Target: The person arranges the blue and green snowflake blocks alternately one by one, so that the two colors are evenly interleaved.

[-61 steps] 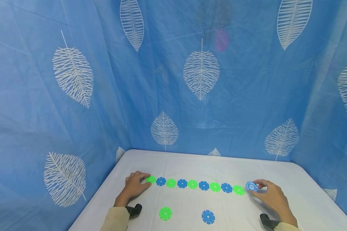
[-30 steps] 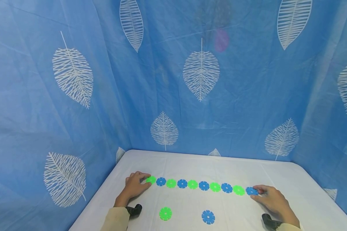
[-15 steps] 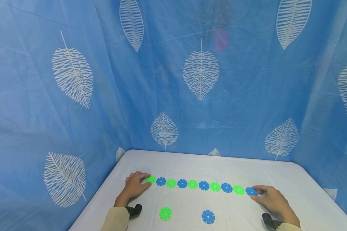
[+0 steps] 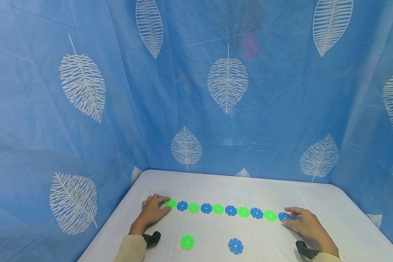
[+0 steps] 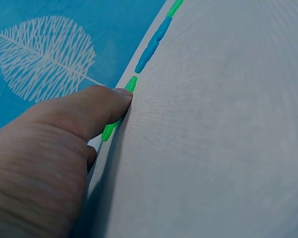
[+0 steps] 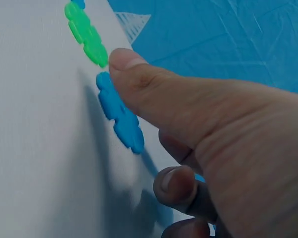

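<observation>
A row of flat plastic interlocking discs, alternately green and blue, crosses the table in the head view. At its left end my left hand (image 4: 152, 210) pinches the green disc (image 4: 172, 203) between thumb and index finger; the left wrist view shows the thumb against that green disc (image 5: 108, 132). My right hand (image 4: 306, 222) is just by the blue disc (image 4: 283, 216) at the right end, thumb and index finger parted around it. In the right wrist view this blue disc (image 6: 116, 111) lies flat, with the thumb above its far edge and the other fingers loosely bent.
Nearer the person lie a loose green disc (image 4: 187, 242) and a loose blue disc (image 4: 235, 246), apart from each other. The white-covered table (image 4: 216, 189) ends at blue leaf-patterned curtains (image 4: 268, 145). Each wrist wears a black camera mount.
My right hand lowered the blue disc onto the table at the row's right end, then let go, its fingers lifting and spreading slightly. The left hand has stayed in place.
</observation>
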### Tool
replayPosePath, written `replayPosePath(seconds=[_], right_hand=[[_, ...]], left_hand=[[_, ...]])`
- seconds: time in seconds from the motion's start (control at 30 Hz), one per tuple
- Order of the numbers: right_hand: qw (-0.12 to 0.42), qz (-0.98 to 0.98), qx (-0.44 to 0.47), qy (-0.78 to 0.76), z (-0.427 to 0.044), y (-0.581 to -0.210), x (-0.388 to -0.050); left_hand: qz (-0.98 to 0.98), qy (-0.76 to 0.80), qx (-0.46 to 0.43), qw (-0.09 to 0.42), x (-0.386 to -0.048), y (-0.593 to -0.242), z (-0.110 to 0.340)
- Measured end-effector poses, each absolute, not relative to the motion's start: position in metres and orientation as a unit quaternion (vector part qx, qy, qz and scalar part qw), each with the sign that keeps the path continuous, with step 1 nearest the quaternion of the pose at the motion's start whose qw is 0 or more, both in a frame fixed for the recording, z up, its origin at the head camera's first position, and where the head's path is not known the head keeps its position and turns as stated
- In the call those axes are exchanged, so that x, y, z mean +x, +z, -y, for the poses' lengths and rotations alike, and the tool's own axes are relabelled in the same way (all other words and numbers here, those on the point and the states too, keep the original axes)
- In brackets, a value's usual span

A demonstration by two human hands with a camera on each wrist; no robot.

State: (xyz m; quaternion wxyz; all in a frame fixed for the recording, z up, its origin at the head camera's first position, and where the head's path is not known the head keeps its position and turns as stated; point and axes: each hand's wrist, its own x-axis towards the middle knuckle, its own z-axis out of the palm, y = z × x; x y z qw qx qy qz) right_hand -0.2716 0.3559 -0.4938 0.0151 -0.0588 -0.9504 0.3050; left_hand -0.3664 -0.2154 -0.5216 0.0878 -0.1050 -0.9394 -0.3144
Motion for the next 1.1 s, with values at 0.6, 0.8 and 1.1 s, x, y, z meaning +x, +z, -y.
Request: replayPosePath(seconds=[0.6,0.8,1.1], right_hand=[[0.152,0.947,0.059,0.278,-0.293,-0.441,-0.269],[0.23,0.916,0.099,0.315,-0.256,-0.43,-0.271],[0.2,0.888,0.131,0.393,-0.201,-0.431,-0.269]], left_hand=[[0.94,-0.312,-0.103,0.088,-0.366,-0.522,0.216],[0.938,-0.313,-0.11,0.098,-0.366,-0.523,0.217],[0.94,-0.312,-0.109,0.089,-0.367,-0.521,0.217]])
